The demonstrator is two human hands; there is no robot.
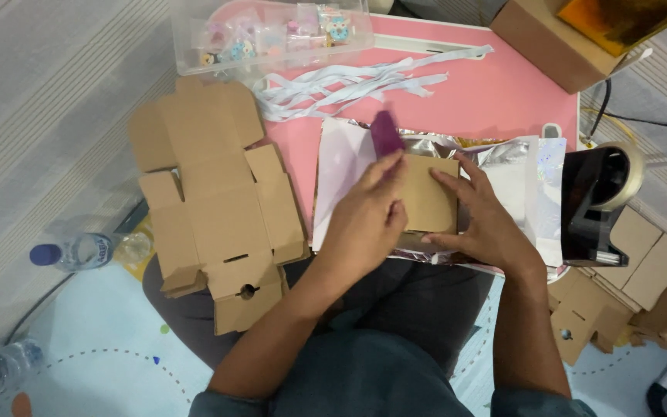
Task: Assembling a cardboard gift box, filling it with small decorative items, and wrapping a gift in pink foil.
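Pink bench [496, 96] carries a silver foil sheet [503, 158], a small brown cardboard box [430, 202] lying on it. Left hand [364, 220] grasps a purple card [385, 133] over the box; right hand [484, 224] presses flat, released, on the box's right edge.

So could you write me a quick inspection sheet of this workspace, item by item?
Surface: pink table, low over the person's lap.
Job's things: small brown box on silvery wrapping sheets; purple tool.
Clutter: flat cardboard blanks, white strips, clear bin of trinkets, tape dispenser.
Hands: left hand holds the purple tool on the box; right hand steadies the box.
Cables: black cable at right.
Surroundings: water bottle, pale blue mat.
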